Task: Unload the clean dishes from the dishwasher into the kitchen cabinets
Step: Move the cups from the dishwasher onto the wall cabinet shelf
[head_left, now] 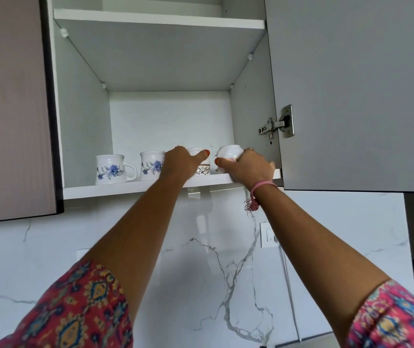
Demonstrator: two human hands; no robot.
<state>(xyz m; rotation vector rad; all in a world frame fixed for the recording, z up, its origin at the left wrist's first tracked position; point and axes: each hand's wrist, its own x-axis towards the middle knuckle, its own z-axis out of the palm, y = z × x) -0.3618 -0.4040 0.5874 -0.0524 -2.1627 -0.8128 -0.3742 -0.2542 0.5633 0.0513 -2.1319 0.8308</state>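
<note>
Both arms reach up into an open white wall cabinet. On its bottom shelf [130, 188] stand two white mugs with blue flowers, one at the far left [111, 169] and one beside it [150, 165]. My left hand [180, 163] grips a white cup with a brown and gold band [202, 168] that rests on the shelf. My right hand [247, 167] is wrapped around a rounded white cup [229, 153], held tilted just above the shelf's right end. A pink thread bracelet [259, 188] hangs from my right wrist.
The cabinet door [351, 96] stands open to the right on a metal hinge [277, 124]. An upper shelf [158, 20] spans the cabinet above. A closed door [10, 109] is at the left. Marble-patterned wall tile [200, 259] with a white socket [267, 234] lies below.
</note>
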